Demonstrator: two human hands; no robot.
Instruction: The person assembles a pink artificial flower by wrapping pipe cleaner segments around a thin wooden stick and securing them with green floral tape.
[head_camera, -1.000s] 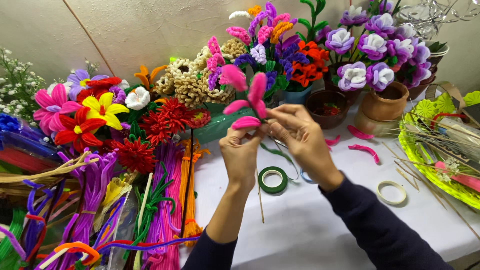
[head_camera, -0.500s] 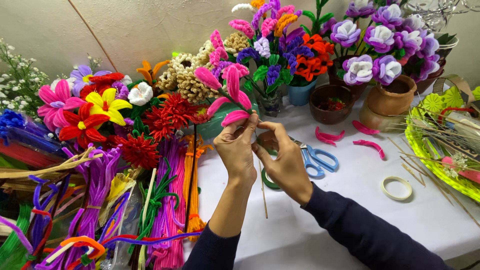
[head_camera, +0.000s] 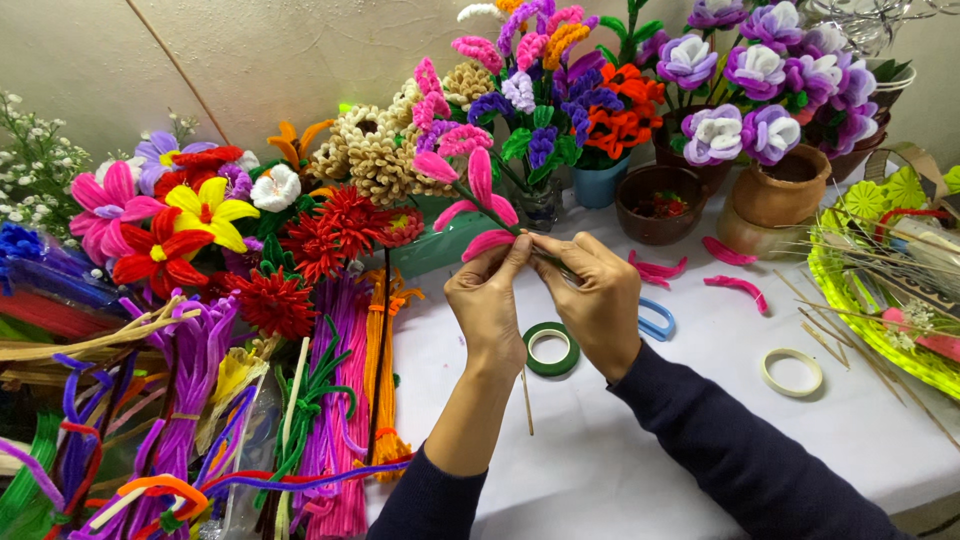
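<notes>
Both hands pinch pink flower (head_camera: 478, 205) stem: left hand (head_camera: 490, 300), right hand (head_camera: 598, 295). Five petals on; green tape roll (head_camera: 551, 349) waits mid-desk (head_camera: 640, 450), wrapping pending.

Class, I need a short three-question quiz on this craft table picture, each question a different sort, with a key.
1. True or false: both hands pinch the stem below the pink pipe-cleaner petals.
2. Which tape roll lies nearest the left hand? A. green tape roll B. white tape roll
3. Fill in: the blue-handled scissors lie partly hidden behind the ____ hand.

Key: 1 true, as the right hand meets the left at the stem. 2 A. 3 right.
</notes>
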